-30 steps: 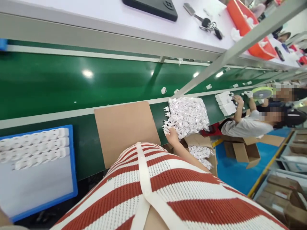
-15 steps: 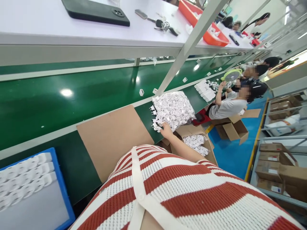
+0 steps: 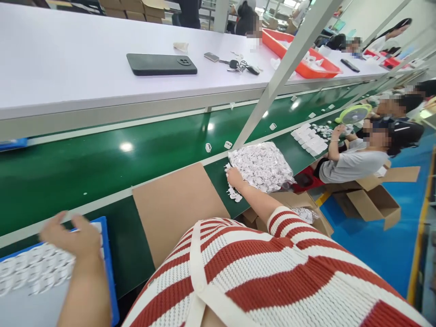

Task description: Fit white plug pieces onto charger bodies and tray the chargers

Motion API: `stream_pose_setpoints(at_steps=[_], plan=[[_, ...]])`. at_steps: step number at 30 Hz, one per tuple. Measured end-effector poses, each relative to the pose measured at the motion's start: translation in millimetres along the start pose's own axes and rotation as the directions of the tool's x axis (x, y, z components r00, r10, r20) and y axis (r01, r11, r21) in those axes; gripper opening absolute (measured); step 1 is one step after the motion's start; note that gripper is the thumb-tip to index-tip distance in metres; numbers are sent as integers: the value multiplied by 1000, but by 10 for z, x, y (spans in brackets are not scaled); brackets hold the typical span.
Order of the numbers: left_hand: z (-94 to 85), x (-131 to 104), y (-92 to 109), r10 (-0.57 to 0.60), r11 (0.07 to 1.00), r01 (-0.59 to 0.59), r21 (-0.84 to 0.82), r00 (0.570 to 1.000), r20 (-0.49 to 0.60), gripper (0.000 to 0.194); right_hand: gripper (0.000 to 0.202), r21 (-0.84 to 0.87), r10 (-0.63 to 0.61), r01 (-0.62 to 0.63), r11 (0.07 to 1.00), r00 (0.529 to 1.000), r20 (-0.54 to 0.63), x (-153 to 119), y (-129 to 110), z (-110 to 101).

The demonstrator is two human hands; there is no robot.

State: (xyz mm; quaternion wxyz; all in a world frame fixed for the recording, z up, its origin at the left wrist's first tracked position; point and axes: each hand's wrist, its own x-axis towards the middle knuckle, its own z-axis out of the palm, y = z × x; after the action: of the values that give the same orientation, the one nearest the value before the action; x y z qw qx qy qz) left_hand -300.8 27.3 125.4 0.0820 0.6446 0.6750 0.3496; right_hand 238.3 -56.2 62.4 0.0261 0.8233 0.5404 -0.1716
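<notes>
My left hand is over the far right corner of a blue-rimmed tray, blurred by motion. Its thumb and fingers are apart, and I see nothing held. White ring-shaped parts lie in overlapping rows in that tray. At the bench, my right hand reaches into loose white plugs beside a clear bag of small white parts. Its fingers are curled down among the plugs, and their tips are hidden, so what they pinch is unclear.
A brown cardboard sheet lies between tray and bag. Beyond runs a green belt carrying scattered white housings. A phone and keys rest on the shelf above. A slanted post stands behind the bag; a co-worker sits to the right.
My left hand has come into view over the tray. My right hand has shifted to the far end of the loose plugs. The camera view has tilted up.
</notes>
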Motion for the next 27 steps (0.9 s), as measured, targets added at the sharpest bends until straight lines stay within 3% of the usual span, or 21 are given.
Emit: stream_pose_setpoints(at_steps=[2, 5, 8, 11, 13, 16, 19, 23, 25, 27], plan=[[247, -234, 49, 40, 998, -45, -49, 994, -103, 32, 26, -56, 3, -1, 998, 1000, 26, 161, -87, -7], [626, -544, 252, 105, 985, -100, -143, 994, 31, 25, 30, -124, 24, -16, 992, 997, 67, 344, -155, -3], [908, -648, 540, 153, 967, -117, -225, 977, 150, 23, 29, -153, 39, -22, 988, 993, 113, 446, -135, -4], [1227, -522, 852, 211, 944, -116, -308, 932, 295, 26, 23, -131, 25, -7, 991, 991, 130, 449, -72, -10], [1532, -361, 1069, 243, 938, -115, -326, 890, 386, 27, 35, -88, -2, 11, 996, 995, 103, 409, -51, -4], [2108, -83, 1426, 286, 934, -119, -335, 812, 508, 32, 60, 21, -54, 53, 998, 998, 45, 339, -95, 45], [2710, 171, 1809, 272, 947, -99, -306, 754, 598, 44, 57, 178, -102, 98, 979, 995, 16, 307, -207, 153], [3359, 374, 2236, 169, 977, -45, -206, 752, 637, 57, 45, 417, -84, 70, 906, 996, 16, 310, -320, 328], [3562, 398, 2366, 91, 990, -5, -138, 774, 627, 52, 44, 544, -37, 20, 839, 999, 21, 309, -326, 392], [3658, 380, 2428, 40, 995, 26, -98, 788, 614, 37, 47, 668, 3, -30, 743, 999, 41, 292, -304, 425]])
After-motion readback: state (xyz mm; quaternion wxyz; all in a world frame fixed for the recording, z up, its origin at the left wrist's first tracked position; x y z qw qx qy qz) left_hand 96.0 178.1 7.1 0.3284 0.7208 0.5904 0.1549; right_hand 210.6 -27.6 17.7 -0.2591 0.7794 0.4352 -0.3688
